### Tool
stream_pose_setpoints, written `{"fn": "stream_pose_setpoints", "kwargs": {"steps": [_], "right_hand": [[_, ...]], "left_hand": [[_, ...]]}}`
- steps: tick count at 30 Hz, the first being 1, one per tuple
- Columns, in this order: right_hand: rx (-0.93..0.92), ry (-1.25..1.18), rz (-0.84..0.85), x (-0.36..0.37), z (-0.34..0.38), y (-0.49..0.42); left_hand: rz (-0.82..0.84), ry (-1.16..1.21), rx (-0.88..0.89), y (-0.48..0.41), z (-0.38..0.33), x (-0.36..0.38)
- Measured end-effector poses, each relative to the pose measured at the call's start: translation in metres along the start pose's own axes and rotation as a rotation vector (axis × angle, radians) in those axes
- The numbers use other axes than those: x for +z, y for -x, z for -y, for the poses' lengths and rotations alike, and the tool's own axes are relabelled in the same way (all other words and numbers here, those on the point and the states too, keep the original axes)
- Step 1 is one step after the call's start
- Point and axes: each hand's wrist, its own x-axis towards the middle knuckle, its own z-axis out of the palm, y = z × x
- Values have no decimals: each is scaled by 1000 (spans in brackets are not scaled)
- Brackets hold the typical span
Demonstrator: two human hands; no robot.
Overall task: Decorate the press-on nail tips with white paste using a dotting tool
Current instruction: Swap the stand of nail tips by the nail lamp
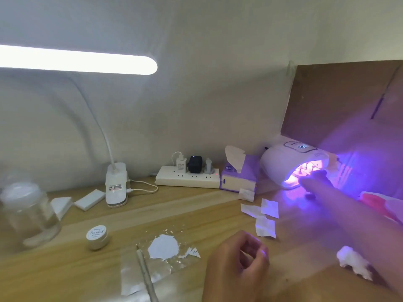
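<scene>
A blob of white paste (163, 247) lies on a sheet of foil (139, 277) on the wooden desk. The metal dotting tool (144, 273) rests on the foil to the left of the paste, with no hand on it. A small lidded paste jar (98, 236) stands further left. My right hand (314, 179) reaches into the mouth of the lit UV nail lamp (292, 164); it is blurred and what it holds is unclear. My left hand (237, 264) hovers near the front edge with loosely curled fingers, holding nothing. No nail tip shows clearly.
A glass jar (28, 214) stands at the far left, a clip desk lamp (116, 184) and a power strip (187, 177) at the back. A tissue box (237, 177) sits beside the UV lamp. Paper scraps (263, 214) and a cotton wad (351, 262) lie at the right.
</scene>
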Motion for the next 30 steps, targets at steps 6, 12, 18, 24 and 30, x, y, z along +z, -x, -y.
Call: {"fn": "stream_pose_setpoints", "kwargs": {"steps": [6,12,18,24,30], "right_hand": [[-314,133,1,12,19,82],[-477,-169,289,72,18,215],[-668,110,533,110,28,314],[-765,271,500,114,26,342],[-736,249,507,114,28,347]], "left_hand": [[-216,-210,245,19,-13,4],[-570,-98,183,18,-37,-44],[-969,-227,89,39,-28,-184],[-1253,-707,-574,143,19,-375],[-918,-686,-939,187,42,-462]]}}
